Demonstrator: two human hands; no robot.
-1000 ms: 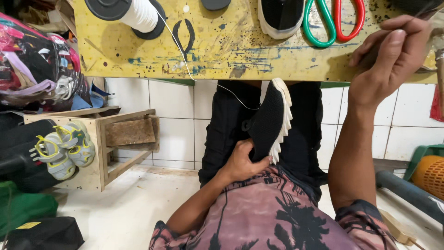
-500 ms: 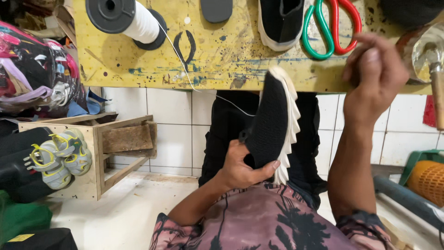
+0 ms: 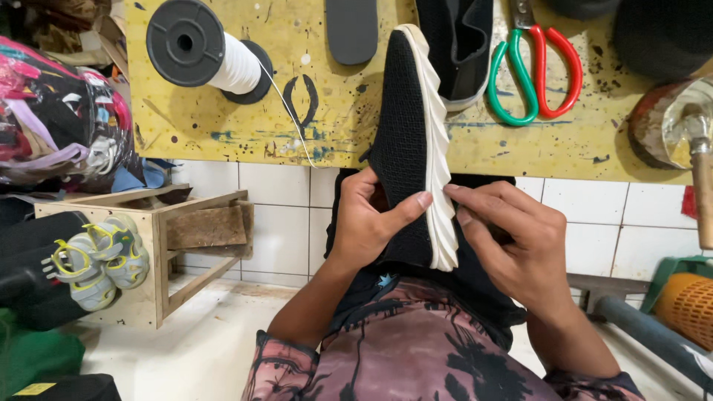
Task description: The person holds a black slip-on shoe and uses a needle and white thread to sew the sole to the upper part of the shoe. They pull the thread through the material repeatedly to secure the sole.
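Note:
I hold a black knit shoe with a ribbed white sole (image 3: 413,141) upright in front of me, toe pointing up over the yellow workbench (image 3: 223,126). My left hand (image 3: 371,219) grips its heel end, thumb pressed on the black upper by the sole edge. My right hand (image 3: 512,241) touches the white sole from the right, fingertips pinched at the seam. A white thread runs from the spool (image 3: 200,52) on the bench down to the shoe.
On the bench lie red and green scissors (image 3: 538,70), a black insole (image 3: 351,30), another black shoe (image 3: 460,44) and a hammer (image 3: 698,163). A wooden stool (image 3: 178,238) with small grey-yellow shoes (image 3: 100,260) stands at left; an orange basket (image 3: 687,308) at right.
My left hand lifted the shoe up in front of the bench. My right hand came down from the bench edge and now touches the shoe's sole.

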